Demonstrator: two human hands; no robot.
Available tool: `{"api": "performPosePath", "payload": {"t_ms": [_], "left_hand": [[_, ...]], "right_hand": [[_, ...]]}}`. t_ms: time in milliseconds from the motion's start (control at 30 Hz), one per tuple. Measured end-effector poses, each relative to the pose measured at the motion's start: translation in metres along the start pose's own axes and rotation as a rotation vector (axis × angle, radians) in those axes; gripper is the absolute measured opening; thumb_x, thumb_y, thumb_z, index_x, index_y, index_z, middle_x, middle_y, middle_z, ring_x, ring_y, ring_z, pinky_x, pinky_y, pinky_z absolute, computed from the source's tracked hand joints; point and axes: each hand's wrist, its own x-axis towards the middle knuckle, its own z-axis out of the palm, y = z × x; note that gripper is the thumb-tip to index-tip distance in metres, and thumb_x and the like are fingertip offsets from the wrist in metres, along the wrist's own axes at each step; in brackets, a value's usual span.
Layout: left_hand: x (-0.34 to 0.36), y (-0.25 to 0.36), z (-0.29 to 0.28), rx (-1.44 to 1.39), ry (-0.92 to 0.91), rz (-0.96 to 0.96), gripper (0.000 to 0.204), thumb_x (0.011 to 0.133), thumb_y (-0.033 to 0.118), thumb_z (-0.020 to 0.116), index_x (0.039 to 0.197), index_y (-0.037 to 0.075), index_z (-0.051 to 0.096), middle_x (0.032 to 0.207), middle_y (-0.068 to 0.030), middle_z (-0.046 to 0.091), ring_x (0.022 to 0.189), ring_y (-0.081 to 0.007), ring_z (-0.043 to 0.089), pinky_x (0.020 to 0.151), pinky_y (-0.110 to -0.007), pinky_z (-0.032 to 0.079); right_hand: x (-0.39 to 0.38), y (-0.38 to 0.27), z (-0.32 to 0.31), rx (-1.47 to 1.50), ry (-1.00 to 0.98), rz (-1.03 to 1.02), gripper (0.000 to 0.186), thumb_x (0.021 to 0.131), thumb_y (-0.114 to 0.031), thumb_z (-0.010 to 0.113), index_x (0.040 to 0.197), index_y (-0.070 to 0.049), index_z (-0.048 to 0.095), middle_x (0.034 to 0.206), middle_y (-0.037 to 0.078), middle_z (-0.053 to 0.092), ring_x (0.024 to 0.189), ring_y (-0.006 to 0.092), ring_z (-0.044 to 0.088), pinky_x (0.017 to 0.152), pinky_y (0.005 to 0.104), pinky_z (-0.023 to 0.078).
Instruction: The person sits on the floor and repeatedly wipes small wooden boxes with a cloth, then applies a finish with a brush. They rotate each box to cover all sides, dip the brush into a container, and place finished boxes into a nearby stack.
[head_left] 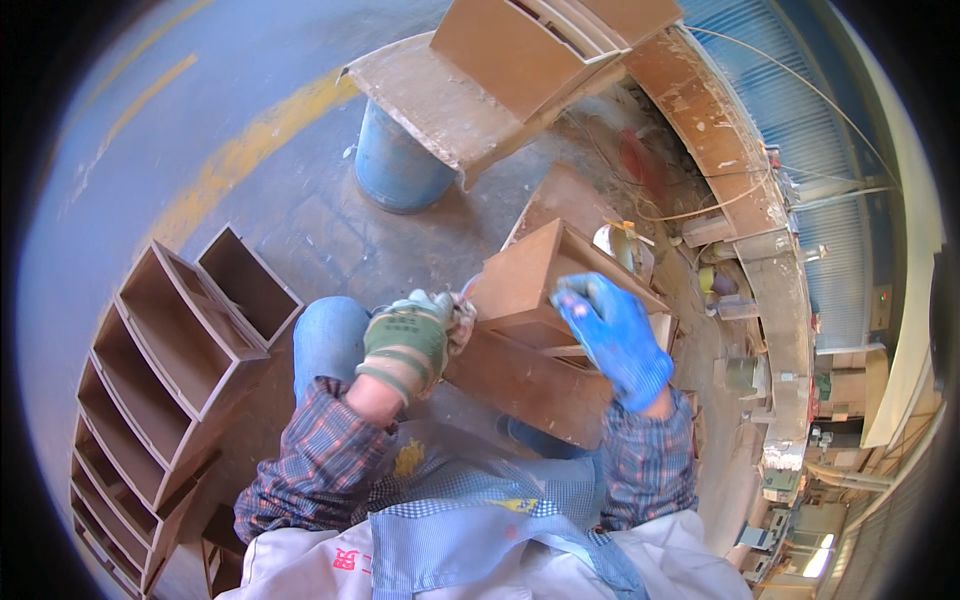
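My left hand (pixel 407 340), in a green and cream striped work glove, is closed at the left side of a brown wooden box (pixel 520 275). Something pale and crumpled-looking shows at its fingertips, too blurred to name. My right hand (pixel 617 335) wears a blue coated glove, worn at the fingers. Its fingers are bent together over the near right edge of the box and appear to grip it. The box sits tilted in front of my knees, on top of a larger brown board piece (pixel 525 390). The box's underside is hidden.
Several open drawer-like boxes (pixel 160 330) stand stacked at the left. Ahead, a board platform (pixel 410 95) rests on a blue drum (pixel 398 160) and carries a brown panelled cabinet piece (pixel 510 60). A long wooden ledge (pixel 720 130) with hoses and clutter runs along the right.
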Motion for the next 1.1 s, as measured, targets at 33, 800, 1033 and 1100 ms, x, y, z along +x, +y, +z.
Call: {"api": "performPosePath", "payload": {"t_ms": [33, 800, 1033, 1100], "left_hand": [[-0.005, 0.003, -0.009, -0.093, 0.1, 0.001, 0.042, 0.089, 0.014, 0.066, 0.13, 0.017, 0.061, 0.122, -0.0169, 0.066, 0.11, -0.0372, 0.068, 0.091, -0.047, 0.055], [-0.041, 0.057, 0.027, -0.741, 0.011, 0.48, 0.047, 0.085, 0.027, 0.077, 0.126, 0.006, 0.066, 0.118, -0.0157, 0.068, 0.106, -0.0355, 0.068, 0.094, -0.041, 0.054], [0.073, 0.135, 0.017, -0.647, 0.042, 0.397, 0.042, 0.091, 0.04, 0.067, 0.124, 0.015, 0.07, 0.118, -0.019, 0.07, 0.108, -0.0384, 0.068, 0.093, -0.045, 0.053], [0.117, 0.156, 0.016, -0.685, -0.091, 0.361, 0.043, 0.093, 0.045, 0.064, 0.123, 0.016, 0.071, 0.115, -0.0189, 0.071, 0.107, -0.0379, 0.068, 0.094, -0.045, 0.053]], "right_hand": [[0.008, -0.005, -0.001, -0.024, 0.019, 0.052, 0.048, 0.095, -0.042, 0.068, 0.112, 0.002, 0.066, 0.106, 0.026, 0.072, 0.097, 0.0404, 0.071, 0.084, 0.0457, 0.056], [-0.14, 0.031, 0.002, -0.409, -0.407, -0.043, 0.057, 0.092, -0.033, 0.069, 0.133, 0.005, 0.057, 0.109, 0.026, 0.069, 0.091, 0.0443, 0.07, 0.078, 0.0494, 0.057], [-0.134, 0.03, 0.0, -0.419, -0.466, -0.151, 0.041, 0.09, -0.025, 0.068, 0.121, 0.0, 0.06, 0.099, 0.021, 0.069, 0.086, 0.0394, 0.07, 0.071, 0.0468, 0.058], [-0.131, 0.032, 0.0, -0.39, -0.498, -0.153, 0.038, 0.09, -0.025, 0.068, 0.118, -0.001, 0.06, 0.097, 0.02, 0.068, 0.084, 0.0384, 0.07, 0.069, 0.0457, 0.058]]}}
